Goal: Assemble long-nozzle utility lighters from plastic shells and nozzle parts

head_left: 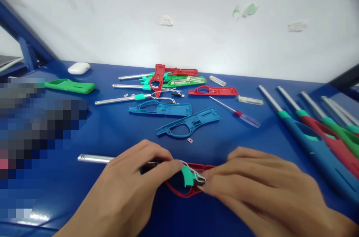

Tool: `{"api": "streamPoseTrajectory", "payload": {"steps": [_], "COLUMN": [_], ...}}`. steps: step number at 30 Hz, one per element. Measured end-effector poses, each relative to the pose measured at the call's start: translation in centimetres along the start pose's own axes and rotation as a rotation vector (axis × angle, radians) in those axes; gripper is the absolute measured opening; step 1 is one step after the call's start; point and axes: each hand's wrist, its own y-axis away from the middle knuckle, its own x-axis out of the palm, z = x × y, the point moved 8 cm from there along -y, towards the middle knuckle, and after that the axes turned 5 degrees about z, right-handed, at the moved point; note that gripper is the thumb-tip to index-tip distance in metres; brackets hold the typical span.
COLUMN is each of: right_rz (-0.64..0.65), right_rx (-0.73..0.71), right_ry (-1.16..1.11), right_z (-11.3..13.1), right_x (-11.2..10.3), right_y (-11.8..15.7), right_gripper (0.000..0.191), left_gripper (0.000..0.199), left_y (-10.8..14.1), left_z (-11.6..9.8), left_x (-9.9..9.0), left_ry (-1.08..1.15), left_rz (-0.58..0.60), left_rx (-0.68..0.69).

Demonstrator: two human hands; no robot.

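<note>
Low in the middle of the view lies an open red lighter handle shell (179, 193), with a turquoise trigger (187, 176), white wires (190, 169) and a black igniter piece (199, 182) in it. My left hand (131, 181) is closed over the shell's left end, its thumb by the trigger. From under that hand a silver metal tube (95, 159) sticks out to the left. My right hand (258, 184) pinches at the shell's right end, fingertips at the igniter piece and wires. Those fingers hide the rest of the shell.
Beyond my hands lie two blue half shells (171, 109), a screwdriver (246, 118), a red half shell (215, 90), clear fuel tanks (250, 100) and tubes with wires (123, 99). Whole lighters (311, 143) line the right. A green shell (70, 86) and white case (79, 68) sit left.
</note>
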Motion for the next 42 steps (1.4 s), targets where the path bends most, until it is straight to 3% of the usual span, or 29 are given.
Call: {"api": "streamPoseTrajectory", "payload": {"steps": [16,26,32,42], "right_rz": [-0.003,0.009,0.002,0.02], "right_rx": [-0.012,-0.019,0.007,-0.006], "right_ry": [0.033,0.054,0.047,0.028], "right_z": [0.3,0.5,0.1,0.2], "right_x": [0.3,0.0,0.0,0.5], "right_y": [-0.1,0.4,0.4,0.4], "right_gripper": [0.023,0.027,0.024,0.034], "left_gripper": [0.057,0.046,0.055,0.049], "left_y": [0.6,0.5,0.9,1.2], "left_z": [-0.1,-0.3,-0.2,-0.5], "left_x": [0.2,0.4,0.9,1.7], "left_ry": [0.02,0.026,0.003,-0.023], "left_rz": [0.02,0.006,0.049,0.059], "left_rx": [0.081,0.065,0.106,0.151]}}
